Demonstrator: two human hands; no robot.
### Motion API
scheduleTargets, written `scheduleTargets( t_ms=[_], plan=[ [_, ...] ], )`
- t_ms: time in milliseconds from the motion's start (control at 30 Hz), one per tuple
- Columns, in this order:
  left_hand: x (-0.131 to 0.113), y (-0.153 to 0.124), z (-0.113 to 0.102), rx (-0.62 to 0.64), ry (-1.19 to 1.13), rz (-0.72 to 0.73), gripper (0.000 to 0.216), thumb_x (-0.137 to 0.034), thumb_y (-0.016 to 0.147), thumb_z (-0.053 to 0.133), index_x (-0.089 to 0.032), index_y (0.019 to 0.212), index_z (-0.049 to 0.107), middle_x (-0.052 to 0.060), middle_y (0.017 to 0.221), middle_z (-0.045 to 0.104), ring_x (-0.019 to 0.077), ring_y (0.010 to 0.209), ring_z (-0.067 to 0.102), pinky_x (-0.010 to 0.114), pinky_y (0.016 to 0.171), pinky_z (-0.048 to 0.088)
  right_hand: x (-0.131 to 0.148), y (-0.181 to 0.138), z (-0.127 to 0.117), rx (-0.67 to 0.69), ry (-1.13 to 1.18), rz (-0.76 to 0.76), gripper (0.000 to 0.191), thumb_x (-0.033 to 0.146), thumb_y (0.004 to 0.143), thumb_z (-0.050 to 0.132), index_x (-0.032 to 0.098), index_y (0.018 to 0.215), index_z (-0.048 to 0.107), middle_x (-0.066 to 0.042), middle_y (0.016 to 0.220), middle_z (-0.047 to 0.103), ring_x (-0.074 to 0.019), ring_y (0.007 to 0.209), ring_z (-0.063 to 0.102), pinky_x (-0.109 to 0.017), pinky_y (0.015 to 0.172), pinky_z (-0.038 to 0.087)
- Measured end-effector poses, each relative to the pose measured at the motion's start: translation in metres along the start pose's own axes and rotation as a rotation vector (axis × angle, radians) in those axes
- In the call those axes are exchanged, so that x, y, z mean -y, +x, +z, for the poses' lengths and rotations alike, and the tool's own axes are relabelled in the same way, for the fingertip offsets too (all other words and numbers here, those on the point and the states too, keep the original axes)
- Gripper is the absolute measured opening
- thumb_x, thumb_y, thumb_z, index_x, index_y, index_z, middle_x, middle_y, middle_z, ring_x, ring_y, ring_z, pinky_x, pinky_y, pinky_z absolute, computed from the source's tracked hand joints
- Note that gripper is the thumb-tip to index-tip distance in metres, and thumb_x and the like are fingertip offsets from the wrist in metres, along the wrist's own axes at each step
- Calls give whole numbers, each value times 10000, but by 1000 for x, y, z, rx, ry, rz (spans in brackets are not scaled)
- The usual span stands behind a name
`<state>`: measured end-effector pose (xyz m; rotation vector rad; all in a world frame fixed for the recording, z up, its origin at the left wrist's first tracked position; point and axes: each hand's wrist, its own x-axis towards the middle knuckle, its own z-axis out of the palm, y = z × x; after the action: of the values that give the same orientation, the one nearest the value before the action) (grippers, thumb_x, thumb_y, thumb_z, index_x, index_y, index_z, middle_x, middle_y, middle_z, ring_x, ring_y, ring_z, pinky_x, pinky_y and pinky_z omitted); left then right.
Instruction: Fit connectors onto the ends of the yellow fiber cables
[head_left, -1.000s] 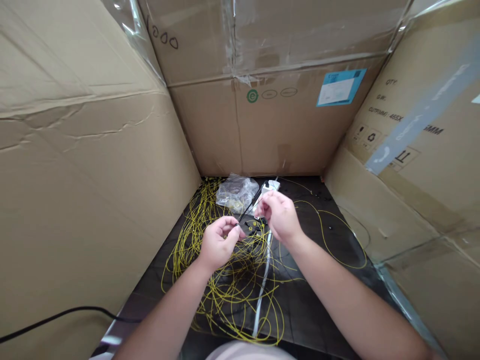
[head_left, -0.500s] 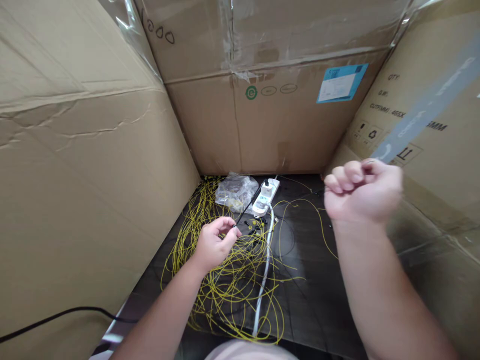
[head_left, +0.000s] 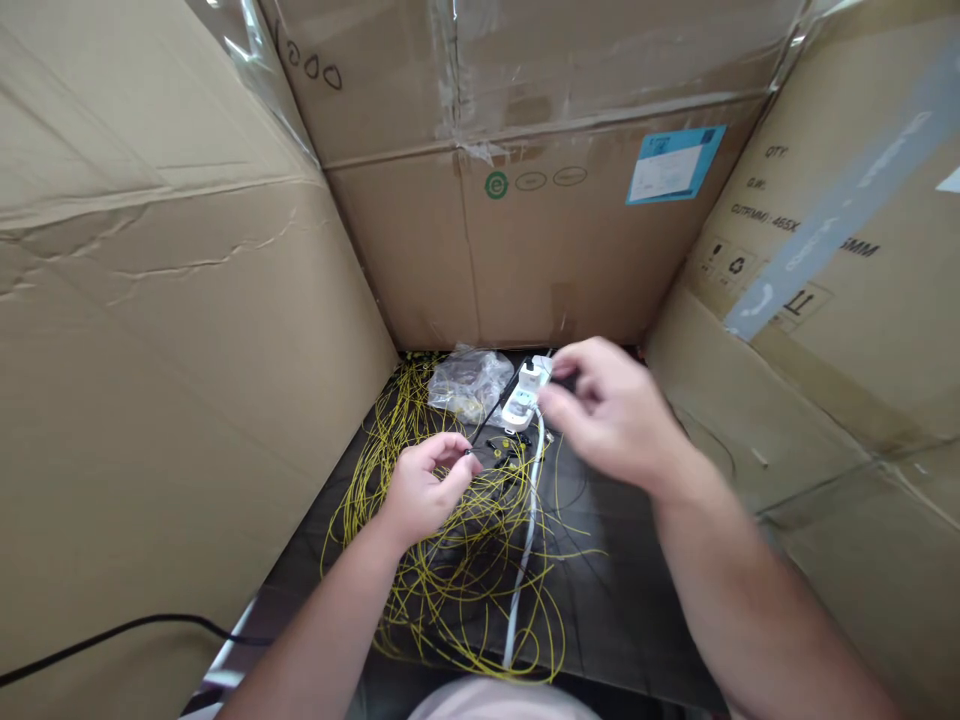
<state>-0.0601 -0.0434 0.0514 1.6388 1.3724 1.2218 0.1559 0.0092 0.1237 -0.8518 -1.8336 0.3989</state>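
Observation:
My left hand (head_left: 429, 488) pinches the end of a thin black cable (head_left: 491, 412) between thumb and fingertips. This cable runs up to the black plug at a white power strip (head_left: 517, 408). Raised in front of the strip's right side, my right hand (head_left: 611, 412) is smeared by motion, its fingers curled and its thumb pointing left. Whether anything thin is in it cannot be made out. Beneath my left hand spreads a loose tangle of yellow wire (head_left: 427, 580). Several small black pieces (head_left: 514, 445) and yellow bits lie just right of my left fingertips.
A crumpled clear plastic bag (head_left: 469, 385) sits behind the wires. The strip's white cord (head_left: 523, 570) crosses the dark tabletop (head_left: 622, 600) toward me. Cardboard boxes wall in the left (head_left: 187, 400), back (head_left: 420, 240) and right (head_left: 817, 400). A black cord (head_left: 112, 628) hangs at lower left.
My right hand has swung left and slightly down from the right-hand box to the power strip, its fist loosening. My left hand keeps its pinch on the black cable, almost still.

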Motion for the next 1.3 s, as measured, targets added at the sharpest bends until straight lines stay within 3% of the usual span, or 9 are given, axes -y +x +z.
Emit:
scheduleTargets(
  t_ms=[67, 133, 333, 467, 667, 800, 967, 1133, 1300],
  plan=[
    [-8, 0, 2, 41, -14, 31, 93, -238, 765, 576, -153, 801, 585, 41, 719, 673, 150, 655, 633, 246, 638, 505, 3, -5, 23, 354, -49, -99, 217, 280, 769, 609, 197, 968, 588, -52, 901, 585, -153, 740, 530, -270, 621, 399],
    [-15, 0, 3, 74, -38, 50, 106, -238, 762, 583, -151, 819, 604, 44, 745, 671, 154, 674, 633, 255, 658, 510, 5, -10, 38, 550, -28, -139, 141, 241, 844, 506, 189, 928, 607, -41, 860, 614, -144, 751, 550, -266, 670, 400],
    [-14, -1, 3, 52, -156, -37, 106, -248, 751, 596, -157, 807, 588, 45, 719, 682, 161, 660, 643, 256, 633, 515, 2, -10, 35, 567, 44, -38, 199, 212, 861, 472, 174, 770, 645, -18, 686, 622, -109, 615, 530, -235, 596, 379],
    [-9, 0, 3, 44, -196, -49, 91, -243, 764, 583, -158, 789, 562, 43, 701, 680, 150, 643, 638, 248, 618, 511, -7, -2, 17, 366, 380, 148, 155, 276, 828, 549, 165, 810, 656, -8, 647, 579, -85, 544, 480, -208, 503, 374],
    [-7, 3, -2, 23, -224, -62, 94, -236, 778, 571, -147, 781, 539, 45, 672, 675, 139, 618, 632, 247, 612, 509, -21, 13, -8, -61, 962, 443, 127, 265, 746, 658, 150, 772, 612, 89, 457, 253, -28, 364, 208, -147, 328, 176],
    [-5, 3, -2, 37, -238, -76, 103, -239, 777, 575, -145, 784, 535, 46, 673, 676, 138, 617, 629, 252, 625, 508, -25, 21, -25, -228, 1076, 541, 36, 207, 792, 581, 176, 777, 569, 89, 494, 218, -30, 365, 169, -129, 308, 164],
    [0, 3, -1, 51, -277, -103, 112, -234, 765, 589, -140, 769, 529, 50, 665, 676, 136, 603, 620, 252, 616, 500, -33, 27, -42, -377, 1224, 539, 136, 181, 872, 449, 183, 759, 523, 81, 503, 195, -37, 354, 150, -139, 303, 154],
    [2, 2, -2, 76, -314, -129, 122, -238, 765, 589, -135, 764, 523, 54, 669, 680, 139, 603, 619, 261, 622, 496, -43, 30, -53, -657, 1297, 519, 195, 160, 911, 376, 144, 760, 498, 86, 489, 193, -26, 341, 177, -121, 290, 174],
    [3, 1, -3, 92, -322, -162, 132, -240, 754, 599, -133, 747, 521, 57, 662, 683, 139, 589, 617, 264, 618, 494, -44, 31, -59, -902, 1243, 534, 217, 147, 928, 345, 135, 767, 490, 88, 488, 214, -26, 347, 179, -96, 378, 372]
  ],
)
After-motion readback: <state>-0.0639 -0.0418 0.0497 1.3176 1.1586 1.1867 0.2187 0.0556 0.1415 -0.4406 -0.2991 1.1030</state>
